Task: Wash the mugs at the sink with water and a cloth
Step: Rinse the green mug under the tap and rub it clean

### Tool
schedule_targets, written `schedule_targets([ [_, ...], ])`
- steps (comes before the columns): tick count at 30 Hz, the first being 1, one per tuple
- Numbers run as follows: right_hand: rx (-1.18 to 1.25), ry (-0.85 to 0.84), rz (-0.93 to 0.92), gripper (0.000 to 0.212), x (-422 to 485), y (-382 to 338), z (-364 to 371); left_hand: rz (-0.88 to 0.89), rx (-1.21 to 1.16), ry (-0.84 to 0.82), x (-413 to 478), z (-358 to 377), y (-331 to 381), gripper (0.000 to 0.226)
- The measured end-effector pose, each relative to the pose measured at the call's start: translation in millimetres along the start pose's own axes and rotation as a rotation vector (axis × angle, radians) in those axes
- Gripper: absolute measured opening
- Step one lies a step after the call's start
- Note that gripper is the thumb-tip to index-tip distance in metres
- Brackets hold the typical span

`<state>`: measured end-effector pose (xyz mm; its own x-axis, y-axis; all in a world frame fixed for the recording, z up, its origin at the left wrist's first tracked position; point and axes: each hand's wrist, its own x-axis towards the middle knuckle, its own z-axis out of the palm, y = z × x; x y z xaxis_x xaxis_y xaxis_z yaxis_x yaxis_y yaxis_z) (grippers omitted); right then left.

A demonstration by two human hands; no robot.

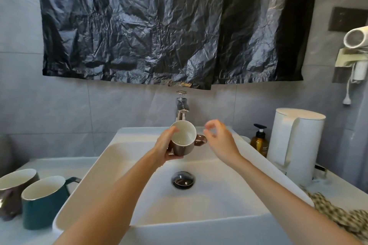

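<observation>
Brown-glazed and white inside, the brown mug [184, 141] sits in the left hand [166, 146], whose fingers wrap its body from the left side and below. It is tipped so its mouth faces the person, held above the back of the sink [127, 165], just below the faucet [181, 108]. Its handle points right, toward the right hand [219, 139], which hovers just beside it, fingers loosely curled, holding nothing. On the surface left of the sink stand a teal mug [42, 205] and a second brown mug [12, 193], upright, side by side. A checked cloth [338, 217] lies on the surface at the right, well apart from both hands.
</observation>
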<state>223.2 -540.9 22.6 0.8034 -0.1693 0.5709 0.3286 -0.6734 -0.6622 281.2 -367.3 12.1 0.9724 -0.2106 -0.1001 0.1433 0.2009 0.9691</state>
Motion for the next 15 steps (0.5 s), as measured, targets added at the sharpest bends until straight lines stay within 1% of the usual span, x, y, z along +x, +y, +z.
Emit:
schedule_targets([
  [3, -0.039, 0.028, -0.153, 0.023, 25.1, -26.5, -5.3, 0.107, 0.023, 0.013, 3.1, -2.5, 1.7, 0.043],
  [6, -0.107, 0.005, -0.248, 0.031, 51.0, -46.9, -1.5, 0.145, 0.029, 0.014, 4.9, -5.1, 2.6, 0.045],
  [11, -0.208, -0.061, -0.289, 0.044, 84.8, -60.7, 15.0, 0.131, 0.028, 0.026, 6.0, -5.8, 3.4, 0.046],
  [15, -0.269, -0.110, -0.289, 0.044, 103.8, -63.3, 28.2, 0.055, -0.024, 0.021, 1.4, -4.2, 7.4, 0.043],
])
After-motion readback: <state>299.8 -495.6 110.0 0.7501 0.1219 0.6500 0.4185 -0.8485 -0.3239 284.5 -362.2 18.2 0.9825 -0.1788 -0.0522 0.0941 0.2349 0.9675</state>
